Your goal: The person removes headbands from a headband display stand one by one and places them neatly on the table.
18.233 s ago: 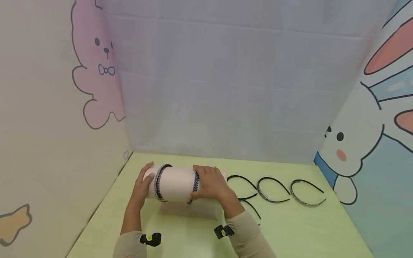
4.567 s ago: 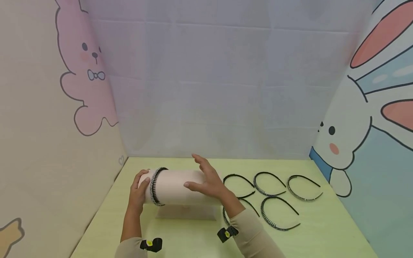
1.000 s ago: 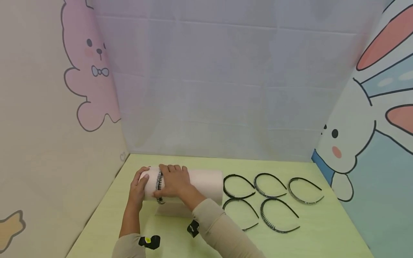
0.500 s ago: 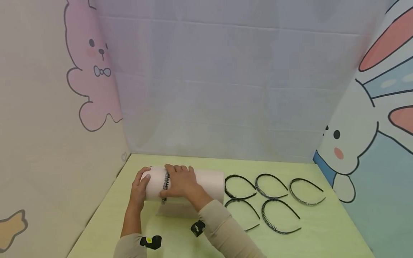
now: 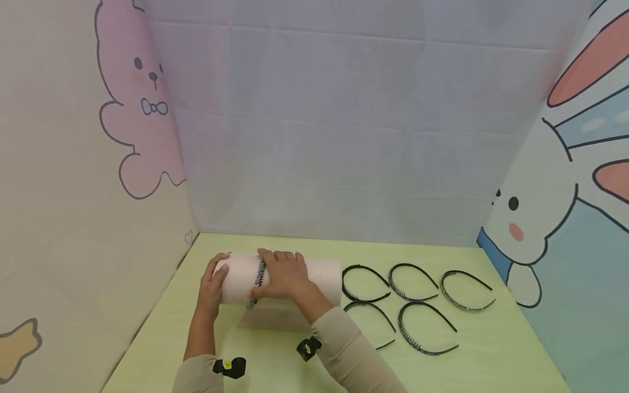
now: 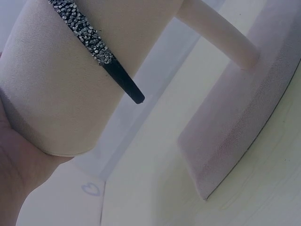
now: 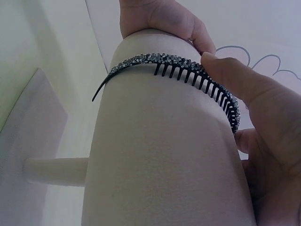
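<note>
A pale pink headband display roll (image 5: 321, 277) lies horizontally on a post above a flat base (image 5: 275, 318). My left hand (image 5: 212, 286) grips its left end, with the thumb on top. A black toothed headband (image 5: 260, 273) set with silvery stones sits over the roll, left of its middle and slightly slanted. My right hand (image 5: 282, 277) holds this headband, thumb at the near side and fingers over the top. In the right wrist view the thumb touches the stone-covered band (image 7: 174, 60), whose teeth face the roll. One bare tip of the headband (image 6: 124, 82) shows in the left wrist view.
Several dark headbands lie on the pale green table to the right: a black one (image 5: 344, 284), a middle one (image 5: 391, 284), a silvery one (image 5: 459, 305), and a front one (image 5: 410, 338). Another headband (image 5: 378, 308) is partly hidden by the right sleeve. Printed walls enclose the table (image 5: 491, 360).
Earlier a second, blue headband was on the roll; later another headband lies at the table's front right. My right hand, empty above the roll before, has taken the silvery headband and slid it rightward.
</note>
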`<action>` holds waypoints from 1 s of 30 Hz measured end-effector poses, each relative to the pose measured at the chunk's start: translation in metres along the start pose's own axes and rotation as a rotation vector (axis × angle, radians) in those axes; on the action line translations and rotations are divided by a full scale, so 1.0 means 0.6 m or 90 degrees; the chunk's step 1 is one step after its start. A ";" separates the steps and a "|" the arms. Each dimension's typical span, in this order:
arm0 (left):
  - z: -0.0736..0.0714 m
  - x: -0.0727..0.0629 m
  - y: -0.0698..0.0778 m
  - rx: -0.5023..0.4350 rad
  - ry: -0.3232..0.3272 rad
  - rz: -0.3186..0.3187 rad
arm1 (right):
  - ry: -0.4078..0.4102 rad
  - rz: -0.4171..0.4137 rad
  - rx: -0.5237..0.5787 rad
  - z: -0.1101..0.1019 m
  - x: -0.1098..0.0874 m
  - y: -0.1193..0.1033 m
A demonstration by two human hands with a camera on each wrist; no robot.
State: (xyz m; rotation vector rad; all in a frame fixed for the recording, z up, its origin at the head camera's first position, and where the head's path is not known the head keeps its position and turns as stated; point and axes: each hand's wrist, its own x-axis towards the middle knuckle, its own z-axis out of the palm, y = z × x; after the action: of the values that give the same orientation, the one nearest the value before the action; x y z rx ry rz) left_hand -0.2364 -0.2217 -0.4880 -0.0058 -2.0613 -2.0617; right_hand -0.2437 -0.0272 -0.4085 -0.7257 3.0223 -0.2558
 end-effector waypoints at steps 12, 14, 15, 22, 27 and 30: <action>-0.001 0.005 -0.008 -0.017 -0.011 -0.009 | 0.016 -0.013 0.008 -0.004 -0.010 0.013; 0.000 0.004 -0.008 -0.018 -0.008 -0.007 | 0.015 -0.012 0.012 -0.005 -0.012 0.015; 0.000 0.003 -0.008 -0.017 -0.005 -0.005 | 0.014 -0.012 0.014 -0.005 -0.013 0.016; 0.003 0.001 -0.005 -0.016 0.004 0.010 | 0.012 -0.016 0.020 -0.012 -0.022 0.022; 0.002 0.001 -0.007 -0.012 0.016 0.010 | 0.012 -0.016 0.016 -0.013 -0.026 0.027; 0.000 0.000 -0.007 -0.009 0.020 0.007 | 0.010 -0.017 0.013 -0.013 -0.029 0.030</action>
State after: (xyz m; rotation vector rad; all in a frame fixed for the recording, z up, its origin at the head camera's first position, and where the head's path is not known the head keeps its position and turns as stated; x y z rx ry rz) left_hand -0.2373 -0.2215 -0.4924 0.0122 -2.0240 -2.0573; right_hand -0.2367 -0.0020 -0.4042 -0.7665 3.0222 -0.2937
